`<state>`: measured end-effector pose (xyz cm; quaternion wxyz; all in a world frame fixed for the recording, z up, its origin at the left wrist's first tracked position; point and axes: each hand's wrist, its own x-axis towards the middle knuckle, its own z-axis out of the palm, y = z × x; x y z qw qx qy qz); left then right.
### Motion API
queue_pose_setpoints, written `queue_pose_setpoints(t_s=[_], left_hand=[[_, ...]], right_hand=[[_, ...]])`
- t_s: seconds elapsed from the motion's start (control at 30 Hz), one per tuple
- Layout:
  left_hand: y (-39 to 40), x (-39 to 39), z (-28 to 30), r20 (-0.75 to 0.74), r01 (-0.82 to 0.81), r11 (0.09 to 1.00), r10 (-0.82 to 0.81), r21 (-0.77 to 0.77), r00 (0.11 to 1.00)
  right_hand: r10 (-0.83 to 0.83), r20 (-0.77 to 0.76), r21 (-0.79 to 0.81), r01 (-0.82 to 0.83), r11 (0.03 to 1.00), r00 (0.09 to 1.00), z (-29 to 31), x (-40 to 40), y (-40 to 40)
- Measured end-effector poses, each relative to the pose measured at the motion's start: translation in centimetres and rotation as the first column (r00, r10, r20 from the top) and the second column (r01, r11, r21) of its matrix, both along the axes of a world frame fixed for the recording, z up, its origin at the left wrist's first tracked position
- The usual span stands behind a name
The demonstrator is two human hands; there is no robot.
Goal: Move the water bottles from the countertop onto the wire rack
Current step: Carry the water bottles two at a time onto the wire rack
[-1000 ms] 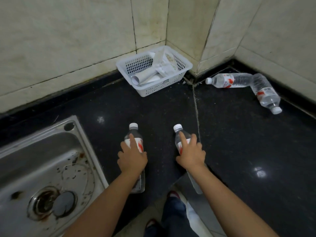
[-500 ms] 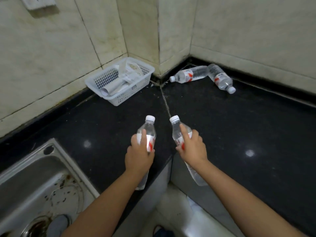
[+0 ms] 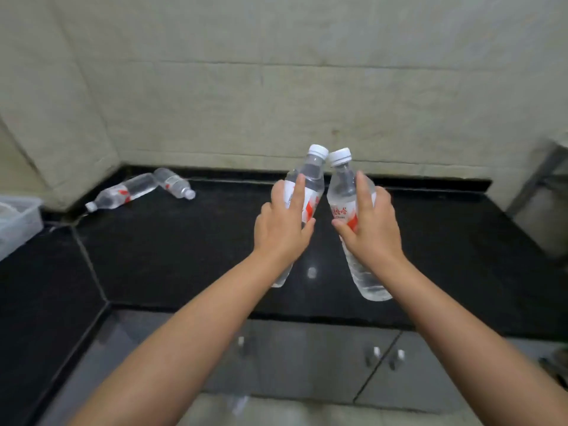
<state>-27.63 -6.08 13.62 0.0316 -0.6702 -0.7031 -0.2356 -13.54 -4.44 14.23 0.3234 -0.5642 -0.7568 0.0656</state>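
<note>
In the head view, one water bottle [image 3: 307, 189] is clamped in the left hand [image 3: 281, 232] and a second bottle [image 3: 347, 192] in the right hand [image 3: 370, 230]. Both are held above the black counter [image 3: 184, 256], long axes tilted, white caps far and nearly touching. A metal frame [image 3: 541, 173], judged to be the wire rack, is seen blurred at the far right, nearer the right hand. Two more bottles [image 3: 138, 189] lie on their sides at the far left corner.

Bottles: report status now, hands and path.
Left hand shut on left bottle; right hand shut on right bottle. Both lifted off black countertop. Two bottles lying in corner. Path clear.
</note>
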Motion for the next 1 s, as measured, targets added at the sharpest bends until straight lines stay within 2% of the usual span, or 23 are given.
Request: queue_pose_setpoints(t_s=[0.07,0.13,0.23,0.37,0.43,0.53,0.63,0.77,0.87,1.0], left_hand=[[0.6,7.0,2.5,0.025,0.085,0.995,-0.086,0.052,0.996],[1.0,13.4,4.8,0.034,0.168,0.97,-0.176,0.174,0.984],[1.7,21.9,7.9,-0.024,0.339,0.877,-0.352,0.342,0.936],[2.7,31.4,11.0,0.041,0.474,0.766,-0.542,0.434,0.839],[3.4,35.3,12.1,0.098,0.496,0.751,-0.588,0.436,0.803],[5.5,40.8,13.0,0.056,0.515,0.686,-0.626,0.514,0.778],[8.9,46.4,13.6,0.013,0.515,0.614,-0.65,0.598,0.76],[14.3,53.9,15.1,0.064,0.496,0.589,-0.683,0.638,0.727],[18.0,59.0,15.5,0.155,0.491,0.617,-0.705,0.615,0.692],[22.5,64.9,14.7,0.188,0.5,0.649,-0.699,0.573,0.69]], right_hand=[[-0.084,-0.029,0.065,0.085,0.994,0.996,2.2,6.6,-0.8],[-0.166,-0.063,0.128,0.173,0.977,0.984,4.5,12.7,-1.6],[-0.289,-0.117,0.231,0.309,0.923,0.95,7.6,21.1,-2.5],[-0.431,-0.143,0.379,0.452,0.808,0.891,11.0,30.8,-3.3],[-0.497,-0.172,0.418,0.52,0.745,0.851,12.1,35.2,-3.2],[-0.565,-0.231,0.475,0.598,0.645,0.792,13.5,40.9,-2.4],[-0.569,-0.244,0.544,0.596,0.591,0.786,14.5,46.0,-0.2],[-0.54,-0.221,0.591,0.552,0.589,0.812,15.9,52.7,5.0],[-0.525,-0.244,0.586,0.555,0.59,0.815,16.3,57.6,9.2],[-0.485,-0.309,0.583,0.565,0.583,0.818,15.9,63.4,14.1]])
